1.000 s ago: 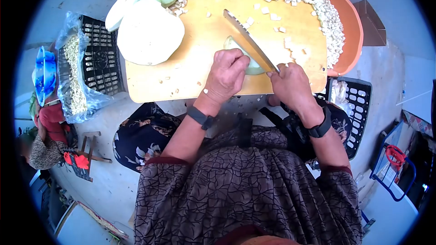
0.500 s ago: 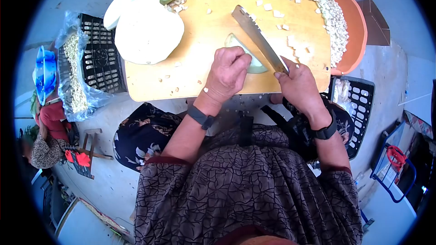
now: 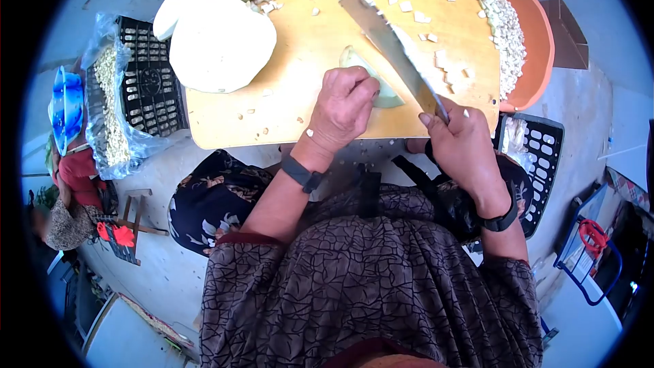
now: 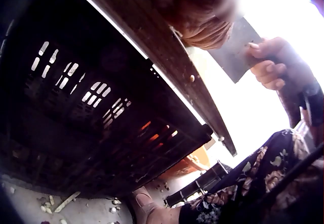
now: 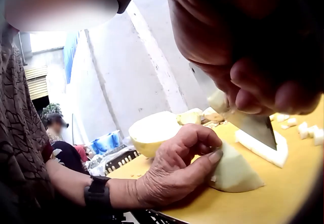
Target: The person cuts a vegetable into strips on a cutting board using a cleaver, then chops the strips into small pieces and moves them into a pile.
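Nearest: steadying a pale green wedge [image 3: 387, 95] with the left hand [image 3: 343, 105], pinching its side between thumb and bent fingers. Gripping a knife [image 3: 396, 54] by the handle in the curled right hand [image 3: 466, 140], with blade slanted out past the wedge and apart from it. Wedge position: on the board [image 3: 306, 54], near its front edge, partly covered by the left hand. Judged step: slicing the wedge, given a white slice [image 5: 268, 154] flat on the board just beside the blade. For the next move, probably need to line blade up with wedge, keeping fingertips clear of the edge. Appearance of wedge: smooth, pale green, tapering to a point at the free corner; likely firm. Farther out: loose cubes [image 3: 441, 61] beyond the blade, a large pale vegetable [image 3: 221, 41] to the left. Farthest: diced heap [image 3: 507, 34] along the board's far right edge, beside an orange bowl [image 3: 541, 61].
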Available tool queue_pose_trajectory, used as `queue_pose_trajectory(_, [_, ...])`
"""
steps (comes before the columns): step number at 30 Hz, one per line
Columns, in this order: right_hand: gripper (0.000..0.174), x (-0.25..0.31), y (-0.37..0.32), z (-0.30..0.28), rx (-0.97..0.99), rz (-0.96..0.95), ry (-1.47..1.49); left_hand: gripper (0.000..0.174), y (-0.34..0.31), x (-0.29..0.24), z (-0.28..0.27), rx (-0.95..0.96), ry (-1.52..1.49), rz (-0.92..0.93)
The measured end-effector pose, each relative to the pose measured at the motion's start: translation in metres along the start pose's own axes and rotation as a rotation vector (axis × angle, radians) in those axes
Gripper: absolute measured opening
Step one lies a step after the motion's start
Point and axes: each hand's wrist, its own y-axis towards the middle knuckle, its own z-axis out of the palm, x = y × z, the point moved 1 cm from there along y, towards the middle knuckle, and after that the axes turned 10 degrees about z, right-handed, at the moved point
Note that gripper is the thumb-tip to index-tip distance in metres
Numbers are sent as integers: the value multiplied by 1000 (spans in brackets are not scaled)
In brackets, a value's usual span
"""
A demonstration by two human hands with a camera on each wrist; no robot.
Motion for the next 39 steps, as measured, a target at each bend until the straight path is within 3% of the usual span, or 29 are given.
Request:
queue_pose_trajectory(15, [12, -2, -28, 2, -18, -186, -217, 25, -1, -2, 1, -2, 43, 14])
queue_pose_trajectory(18, [10, 1, -33, -3, 16, -144, -232, 25, 0, 0, 0, 5, 46, 43])
queue_pose_trajectory(24, [14, 5, -37, -5, 20, -161, -271, 21, -2, -3, 1, 18, 59, -16])
queue_pose_trajectory(36, [32, 0, -33, -6, 182, 17, -309, 34, -16, 1, 2, 78, 5, -54])
queue_pose_trajectory(39, [11, 1, -33, -5, 112, -97, -318, 35, -16, 0, 1, 78, 12, -58])
